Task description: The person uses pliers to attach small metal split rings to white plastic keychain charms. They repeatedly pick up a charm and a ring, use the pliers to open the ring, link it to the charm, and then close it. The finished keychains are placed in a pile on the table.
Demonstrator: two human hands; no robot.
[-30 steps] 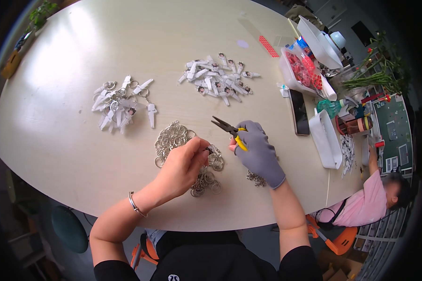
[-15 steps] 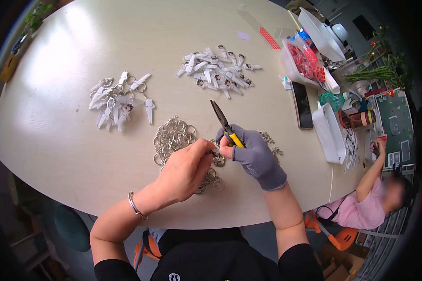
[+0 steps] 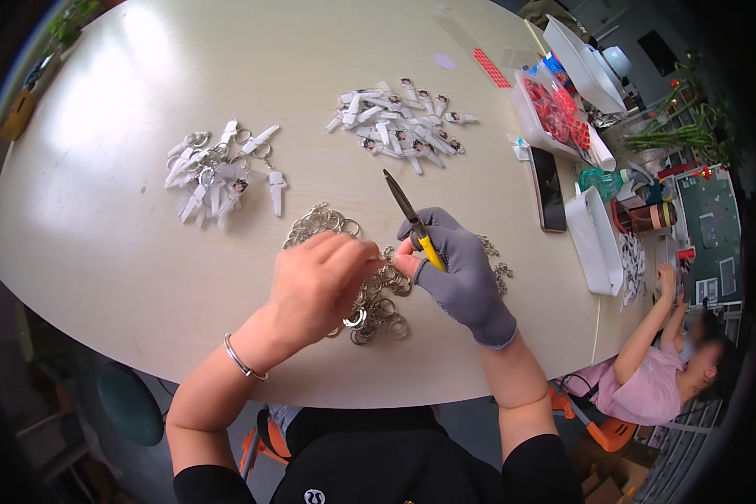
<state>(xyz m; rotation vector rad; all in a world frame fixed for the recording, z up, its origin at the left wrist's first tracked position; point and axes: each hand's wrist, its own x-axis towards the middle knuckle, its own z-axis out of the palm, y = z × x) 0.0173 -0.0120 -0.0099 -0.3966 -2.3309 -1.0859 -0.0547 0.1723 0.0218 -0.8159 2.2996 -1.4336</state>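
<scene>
In my right hand (image 3: 462, 273), which wears a grey fingerless glove, a pair of pliers (image 3: 412, 218) with yellow handles points up and away. Its thumb and forefinger come together near my left fingertips. My bare left hand (image 3: 323, 281) is closed in a pinch just left of them; what it pinches is too small and hidden to make out. Beneath and around both hands lies a pile of metal split rings (image 3: 378, 315), partly covered by my left hand. Short metal chains (image 3: 501, 273) lie just right of my glove.
Finished-looking keychains (image 3: 214, 181) with white tags are heaped at the left. Loose white printed tags (image 3: 395, 126) form another heap farther back. On the right stand a phone (image 3: 547, 189), a white tray (image 3: 595, 239) and a tub of red pieces (image 3: 550, 113). A person in pink (image 3: 647, 378) sits beyond.
My left hand has turned and moved slightly left, away from my right fingertips. The pliers tilt a little differently. The whole view has shifted slightly.
</scene>
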